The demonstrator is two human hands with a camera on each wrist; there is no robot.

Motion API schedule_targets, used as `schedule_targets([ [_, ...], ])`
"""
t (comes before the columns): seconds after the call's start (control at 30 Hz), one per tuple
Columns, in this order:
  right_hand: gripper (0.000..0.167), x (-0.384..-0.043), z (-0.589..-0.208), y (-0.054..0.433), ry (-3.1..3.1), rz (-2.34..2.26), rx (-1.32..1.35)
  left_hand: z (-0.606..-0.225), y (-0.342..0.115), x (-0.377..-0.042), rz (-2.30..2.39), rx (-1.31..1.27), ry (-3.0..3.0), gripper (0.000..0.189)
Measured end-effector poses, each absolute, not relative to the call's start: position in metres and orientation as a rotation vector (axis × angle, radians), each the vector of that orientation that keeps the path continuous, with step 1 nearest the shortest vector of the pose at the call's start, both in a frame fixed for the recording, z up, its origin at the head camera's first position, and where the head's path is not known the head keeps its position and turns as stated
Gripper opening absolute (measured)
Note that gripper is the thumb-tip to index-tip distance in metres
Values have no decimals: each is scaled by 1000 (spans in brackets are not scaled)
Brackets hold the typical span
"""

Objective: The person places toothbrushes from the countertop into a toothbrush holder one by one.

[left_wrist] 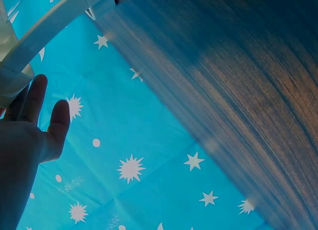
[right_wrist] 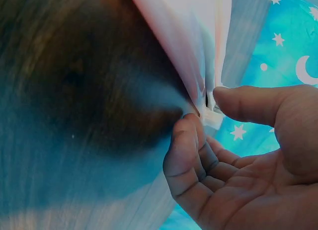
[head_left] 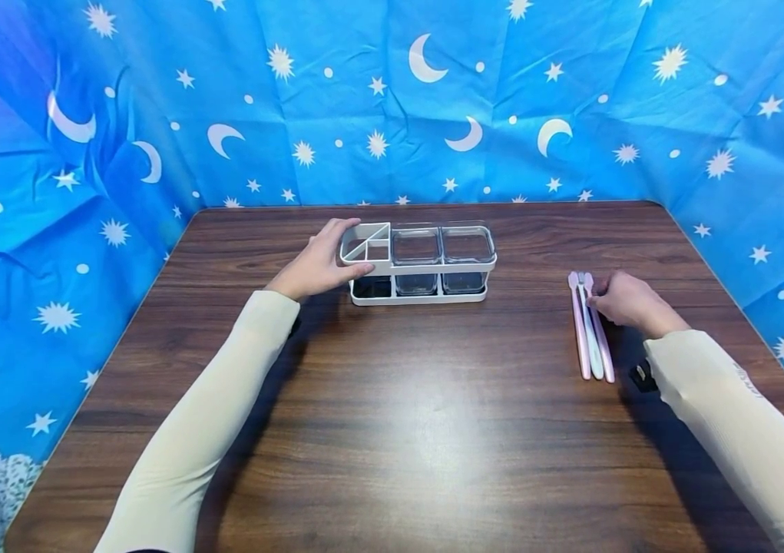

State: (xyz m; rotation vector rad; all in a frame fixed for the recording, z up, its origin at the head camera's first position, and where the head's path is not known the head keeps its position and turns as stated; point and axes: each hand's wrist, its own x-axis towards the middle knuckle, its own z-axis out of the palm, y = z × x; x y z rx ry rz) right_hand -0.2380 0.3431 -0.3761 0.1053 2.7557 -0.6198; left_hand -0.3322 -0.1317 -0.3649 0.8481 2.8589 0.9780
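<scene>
A white two-tier rack (head_left: pixel 421 300) stands toward the back of the table, with a partitioned section at its left and two clear square cups. My left hand (head_left: pixel 322 261) holds the rack's left end, thumb along the front and fingers behind. In the left wrist view the fingers (left_wrist: pixel 36 98) reach the rim. At the right lie three slim toothbrush-like sticks side by side: a left pink stick (head_left: pixel 581 338), a white stick (head_left: pixel 593 342) and a right pink stick (head_left: pixel 602 346). My right hand (head_left: pixel 630 301) pinches the right pink stick near its wider far end.
The dark wood table (head_left: pixel 378 430) has rounded corners at the back. Blue cloth (head_left: pixel 378 100) printed with moons and stars hangs behind and along both sides. A lacy patterned fabric (head_left: pixel 1 491) shows at the lower left beyond the table edge.
</scene>
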Motion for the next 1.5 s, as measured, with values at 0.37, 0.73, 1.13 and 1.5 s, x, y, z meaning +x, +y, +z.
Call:
schedule_targets([
  [0.37,32,-234,-379,343,2798,-567,66,-364,-130,-331,997,833,2852,89],
  [0.73,23,-233,-381,341,2822,-533,173,-365,-130,-332,960,843,2868,90],
  [1.13,25,-232,-379,343,2859,-627,234,-362,-129,-329,900,801,2887,90],
  [1.5,27,-232,-369,343,3018,-759,194,-365,-131,-331,927,795,2891,90],
])
